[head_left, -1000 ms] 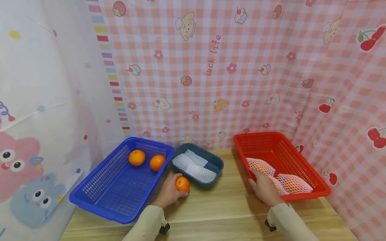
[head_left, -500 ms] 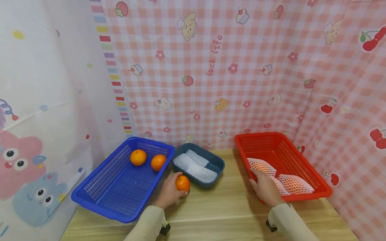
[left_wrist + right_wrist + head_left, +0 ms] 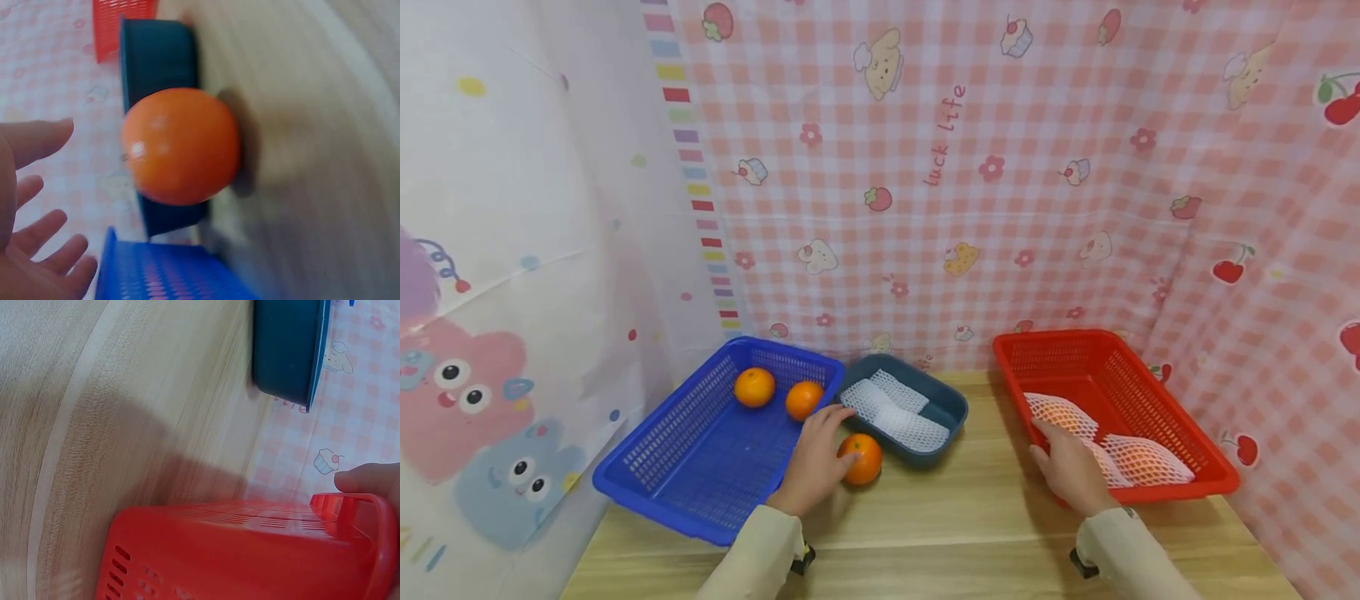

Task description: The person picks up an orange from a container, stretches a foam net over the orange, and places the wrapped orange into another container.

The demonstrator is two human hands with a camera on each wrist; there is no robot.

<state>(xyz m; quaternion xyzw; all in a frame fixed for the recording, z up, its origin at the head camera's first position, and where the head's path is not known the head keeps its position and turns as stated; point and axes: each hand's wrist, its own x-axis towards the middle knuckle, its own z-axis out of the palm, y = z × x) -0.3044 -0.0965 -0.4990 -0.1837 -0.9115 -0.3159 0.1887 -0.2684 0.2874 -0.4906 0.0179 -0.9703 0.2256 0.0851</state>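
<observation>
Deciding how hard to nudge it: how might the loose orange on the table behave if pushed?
The orange likely rolls readily, being nearly round on a smooth-looking table. It shines, so may be slippery. The dark tray just beyond could block it.

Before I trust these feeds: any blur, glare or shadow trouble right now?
Left wrist: table smeared, small glare spot on the orange, shadow beside it; right wrist: clearer, soft shadow on the table by the red basket; head: mostly sharp, evenly lit.

Soft light; left wrist view blurry.
</observation>
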